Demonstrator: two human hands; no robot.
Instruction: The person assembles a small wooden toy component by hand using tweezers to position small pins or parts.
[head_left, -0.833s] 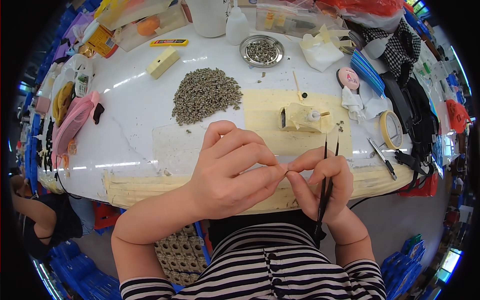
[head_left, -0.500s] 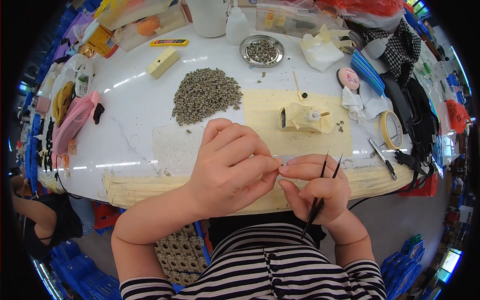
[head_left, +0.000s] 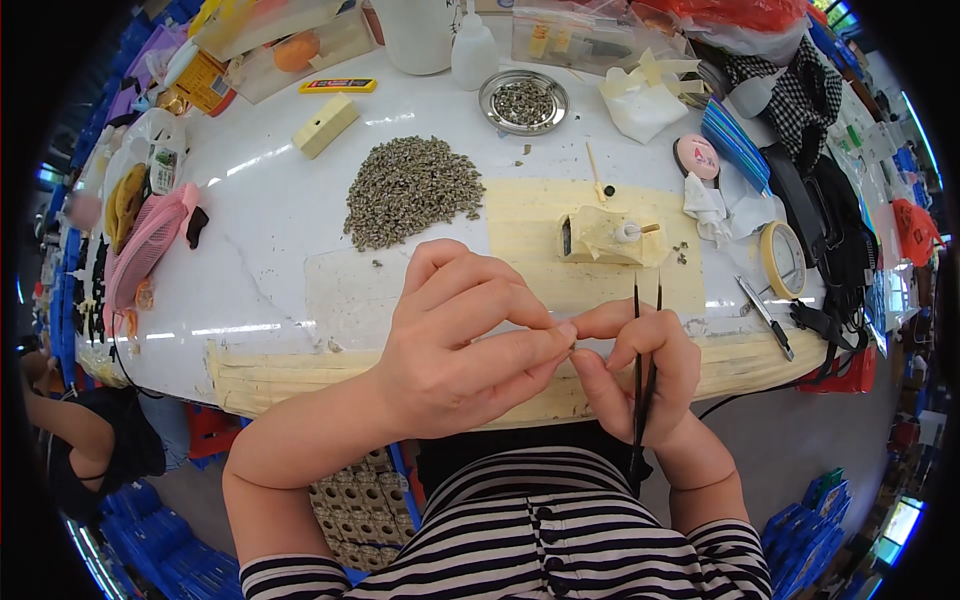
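My left hand [head_left: 475, 345] is closed in a pinch over the table's front edge, thumb and fingertips pressed together. A tiny greyish piece [head_left: 573, 348] shows at its fingertips; most of it is hidden. My right hand [head_left: 645, 370] meets those fingertips with its index finger and thumb. Held in the same right hand are black tweezers [head_left: 640, 405], points away from me and apart, with nothing between them. Beyond my left hand lies a heap of small metallic grey-brown parts [head_left: 412, 190]. Past my right hand stands a block wrapped in yellowish tape [head_left: 610, 238], with a small white nozzle on top.
A round metal dish [head_left: 524, 102] with similar parts sits at the back, near a white squeeze bottle [head_left: 474, 50]. To the right are a tape roll [head_left: 783, 260] and a craft knife [head_left: 764, 317]. A pale yellow block [head_left: 326, 126] is at back left. Another person's arm [head_left: 70, 425] shows at far left.
The tweezers have swung more upright in my right hand, and its fingers have curled and shifted. My left fingertips have moved slightly right; the tiny piece now shows between the hands.
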